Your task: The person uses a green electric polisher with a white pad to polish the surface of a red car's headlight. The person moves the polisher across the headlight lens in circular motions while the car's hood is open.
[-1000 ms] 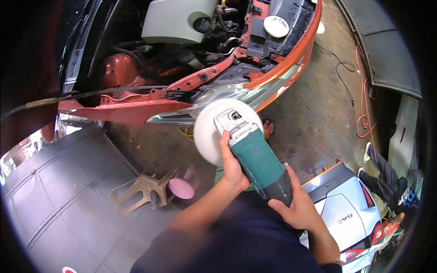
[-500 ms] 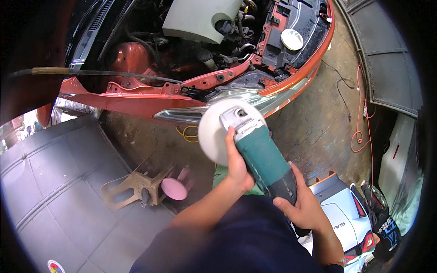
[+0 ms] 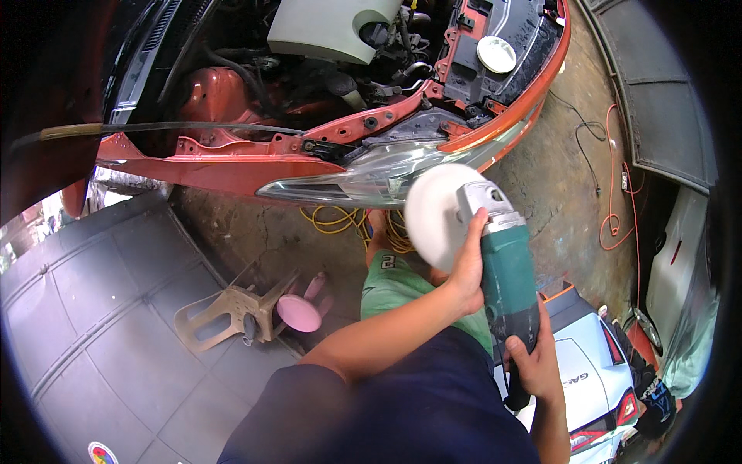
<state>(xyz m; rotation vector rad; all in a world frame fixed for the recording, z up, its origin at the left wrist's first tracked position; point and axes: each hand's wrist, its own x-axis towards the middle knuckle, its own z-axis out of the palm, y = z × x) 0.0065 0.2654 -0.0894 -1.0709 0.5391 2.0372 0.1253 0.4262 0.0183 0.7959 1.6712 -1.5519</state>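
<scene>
Both my hands carry a green and black power polisher (image 3: 510,267) with a silver head and a round white pad (image 3: 434,220). My left hand (image 3: 468,271) is closed around its front near the silver head. Around the black rear handle, my right hand (image 3: 542,363) is wrapped. The pad overlaps the right part of the red car's clear headlight (image 3: 371,178) in view; I cannot tell whether they touch. The red fender (image 3: 209,174) runs left from the headlight. Above it the engine bay lies open, with a pale engine cover (image 3: 332,27).
A white round lid-like piece (image 3: 496,55) rests on the car's front panel. Yellow cable (image 3: 336,220) coils on the floor by my feet. A beige plastic stool (image 3: 224,317) and a pink one (image 3: 299,312) stand left. A white-blue toy-like vehicle (image 3: 580,371) is at right, near an orange cord (image 3: 610,193).
The polisher has moved right along the headlight, held in both hands, and turned more upright. More of the headlight, the yellow cable and my green shorts now shows.
</scene>
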